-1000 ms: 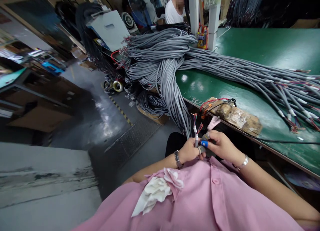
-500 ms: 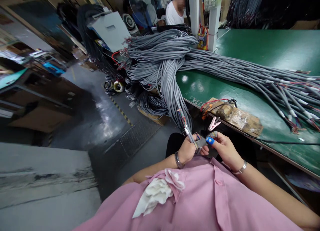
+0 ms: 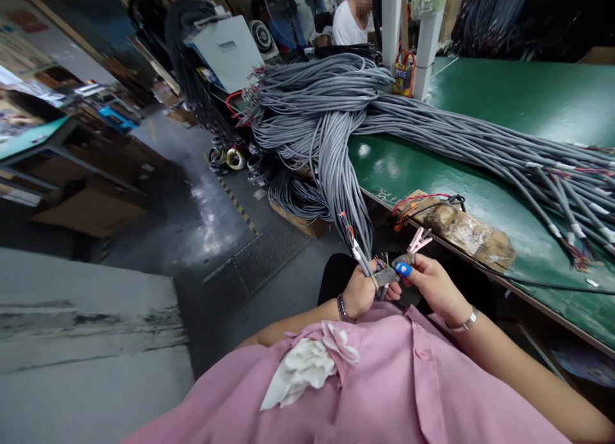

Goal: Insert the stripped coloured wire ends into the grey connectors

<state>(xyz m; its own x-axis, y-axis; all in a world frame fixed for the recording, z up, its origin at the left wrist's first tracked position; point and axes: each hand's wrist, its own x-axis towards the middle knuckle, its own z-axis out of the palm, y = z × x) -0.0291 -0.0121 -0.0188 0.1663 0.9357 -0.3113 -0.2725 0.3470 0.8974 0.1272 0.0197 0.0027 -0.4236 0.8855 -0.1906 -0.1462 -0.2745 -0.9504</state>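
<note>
My left hand [image 3: 361, 291] is closed around a grey cable [image 3: 361, 259] whose stripped end shows thin coloured wires [image 3: 346, 226]. Grey wrapping covers its thumb. Right beside it, my right hand [image 3: 435, 289] pinches at the wire ends [image 3: 382, 262] by the left thumb; blue covers its thumb tip and grey wrapping its index finger. What exactly sits between the right fingertips is too small to make out. Just beyond the right hand is a pink clip [image 3: 419, 239] at the bench edge.
A thick bundle of grey cables [image 3: 317, 98] lies across the green bench [image 3: 485, 88] and hangs over its near edge. A wooden block [image 3: 473, 234] with red and black leads rests along that edge. Behind the bench sits a person in a white shirt [image 3: 349, 24].
The view has shifted slightly, so the bench and cables appear a little further right. Both hands keep nearly the same pose, with the right fingers slightly closer to the left thumb.
</note>
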